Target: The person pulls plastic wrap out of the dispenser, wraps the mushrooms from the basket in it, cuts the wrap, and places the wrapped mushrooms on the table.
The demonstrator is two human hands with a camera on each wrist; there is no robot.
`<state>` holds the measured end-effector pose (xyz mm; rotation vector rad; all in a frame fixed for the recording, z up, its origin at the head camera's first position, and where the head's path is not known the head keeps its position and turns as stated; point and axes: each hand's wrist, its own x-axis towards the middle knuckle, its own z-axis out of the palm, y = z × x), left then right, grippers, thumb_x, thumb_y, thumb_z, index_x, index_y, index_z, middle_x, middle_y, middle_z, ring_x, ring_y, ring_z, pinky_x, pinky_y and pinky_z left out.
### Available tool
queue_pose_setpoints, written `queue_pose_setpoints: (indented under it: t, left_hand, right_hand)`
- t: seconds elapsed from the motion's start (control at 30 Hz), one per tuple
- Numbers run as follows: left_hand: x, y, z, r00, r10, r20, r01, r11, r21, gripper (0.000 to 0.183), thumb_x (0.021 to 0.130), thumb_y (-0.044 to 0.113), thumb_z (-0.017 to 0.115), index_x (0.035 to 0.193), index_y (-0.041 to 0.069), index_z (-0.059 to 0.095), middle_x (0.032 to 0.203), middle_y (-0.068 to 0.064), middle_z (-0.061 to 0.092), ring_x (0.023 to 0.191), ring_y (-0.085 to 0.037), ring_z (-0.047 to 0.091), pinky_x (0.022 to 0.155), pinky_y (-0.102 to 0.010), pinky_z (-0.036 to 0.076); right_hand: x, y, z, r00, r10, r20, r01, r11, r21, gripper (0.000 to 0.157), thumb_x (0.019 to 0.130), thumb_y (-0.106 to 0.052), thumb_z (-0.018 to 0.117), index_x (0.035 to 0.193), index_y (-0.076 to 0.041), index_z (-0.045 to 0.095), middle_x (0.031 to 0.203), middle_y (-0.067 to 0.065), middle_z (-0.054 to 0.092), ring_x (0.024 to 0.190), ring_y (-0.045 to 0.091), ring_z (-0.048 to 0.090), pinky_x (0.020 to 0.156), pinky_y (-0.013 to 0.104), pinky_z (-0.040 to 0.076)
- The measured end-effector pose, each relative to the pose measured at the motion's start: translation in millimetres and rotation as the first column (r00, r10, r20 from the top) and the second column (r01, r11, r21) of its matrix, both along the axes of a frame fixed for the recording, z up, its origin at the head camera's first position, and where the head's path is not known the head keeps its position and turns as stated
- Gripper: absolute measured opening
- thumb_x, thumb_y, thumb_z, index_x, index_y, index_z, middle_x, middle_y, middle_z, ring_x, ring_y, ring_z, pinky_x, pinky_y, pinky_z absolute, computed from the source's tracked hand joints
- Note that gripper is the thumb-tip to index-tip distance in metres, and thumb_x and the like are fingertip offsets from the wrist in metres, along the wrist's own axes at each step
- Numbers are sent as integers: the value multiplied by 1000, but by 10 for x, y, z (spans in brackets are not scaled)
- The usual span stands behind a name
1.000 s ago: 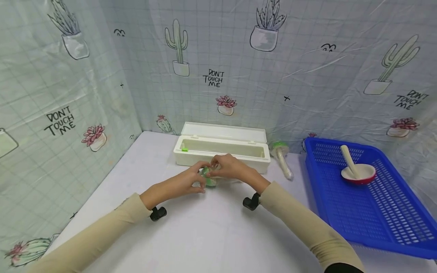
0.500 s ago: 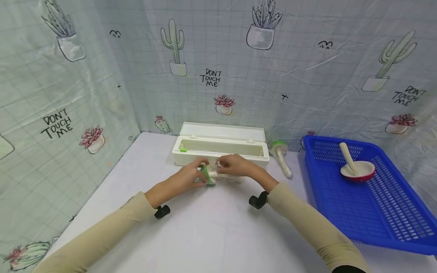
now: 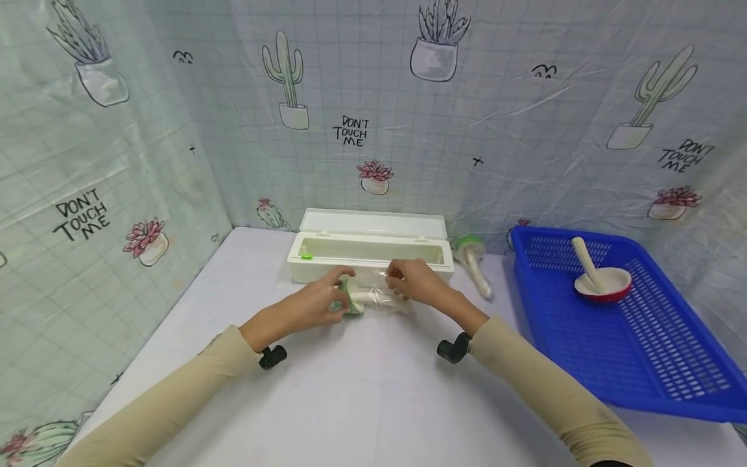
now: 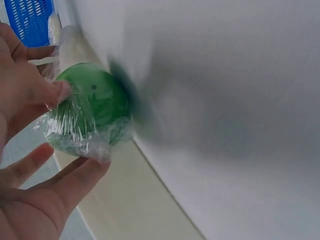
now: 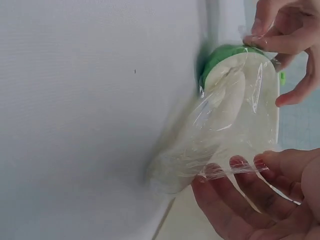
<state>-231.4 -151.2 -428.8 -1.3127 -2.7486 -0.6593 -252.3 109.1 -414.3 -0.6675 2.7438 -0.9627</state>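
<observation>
A green ladle with a white inside and white handle (image 3: 369,297) lies before the long box, loosely wrapped in clear film; its green bowl (image 4: 95,100) shows in the left wrist view. My left hand (image 3: 312,303) grips the bowl end, thumb and fingers on either side of it. Over the handle, my right hand (image 3: 420,283) pinches the clear plastic film (image 5: 220,160), which stretches from bowl to handle end. The handle shows through the film in the right wrist view. Behind both hands stands a cream box (image 3: 303,269) with its lid (image 3: 373,222) raised.
Another film-wrapped green ladle (image 3: 474,263) lies right of the box. Farther right, a blue basket (image 3: 659,373) holds a red and white ladle (image 3: 604,285). A printed plastic sheet (image 3: 233,130) hangs behind the white table (image 3: 362,402).
My right hand has moved right along the handle, drawing the film with it. The handle has come into view between the hands. My left hand has stayed at the bowl.
</observation>
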Motion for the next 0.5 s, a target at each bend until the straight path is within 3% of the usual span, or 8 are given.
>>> queue_pose_setpoints:
  t: [0.13,0.23,0.37,0.5]
  left_hand:
    - [-10,-6,-10,999,-14,-32,14,1000,14,7,87,4,80,86,10,79,144,-22,46,111,-34,66,85,-35,58]
    - [-28,15,-30,998,6,-68,-5,1000,26,8,84,8,84,83,13,78,142,-19,50,100,-28,69,80,-34,59]
    - [-61,66,-49,994,70,-80,-67,997,41,17,81,11,87,79,15,70,138,-16,55,84,-19,66,70,-29,56]
    - [-104,109,-48,989,147,-32,-145,988,46,32,78,12,89,83,12,57,126,-14,56,77,-16,57,65,-26,48]
  right_hand:
    - [30,16,-4,998,-29,47,30,999,-17,10,102,-9,62,108,-2,65,102,13,72,80,24,71,62,26,59]
    - [46,24,-7,998,-31,59,33,999,-20,10,102,-11,62,108,-3,65,101,13,72,78,24,70,64,27,59]
    - [62,23,-3,998,-19,56,20,1000,-9,11,102,-13,62,107,-4,66,101,12,73,76,22,69,64,27,57]
    - [79,20,10,999,-6,41,5,1000,12,12,102,-13,62,108,-4,67,101,11,73,77,22,69,63,26,54]
